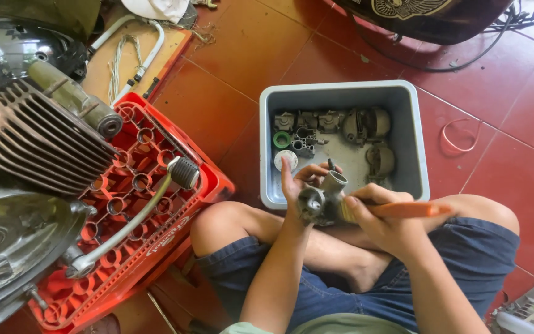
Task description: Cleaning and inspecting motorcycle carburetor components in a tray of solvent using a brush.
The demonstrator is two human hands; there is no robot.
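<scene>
The left hand (pixel 296 180) is cupped around a grey cast-metal carburettor body (pixel 321 199), palm facing up, fingers curled behind it and the fingertips showing above its open round throat. The right hand (pixel 381 218) is closed in a firm grip on the orange plastic handle of a brush (pixel 403 209), thumb lying along the handle; the pale bristle end of the brush touches the side of the carburettor body, just beside the left palm. Both hands meet over the person's crossed bare legs in dark blue denim shorts (pixel 471 260).

Just beyond the hands, touching the knees, a grey rectangular plastic tub (pixel 418 136) sits on the red tiled floor (pixel 248 55). It holds several more grey metal engine parts (pixel 366 127), a green ring (pixel 282 140) and a white round cap (pixel 285 159) close to the left fingertips.

Further out on the left-hand side stands a red plastic crate (pixel 156 204) carrying a finned grey engine cylinder (pixel 38 139), with a pale hose ending in a black ribbed cap (pixel 183 172) lying across it. Out past the right hand, a loop of red wire (pixel 458 136) lies on the tiles, well apart from the tub.
</scene>
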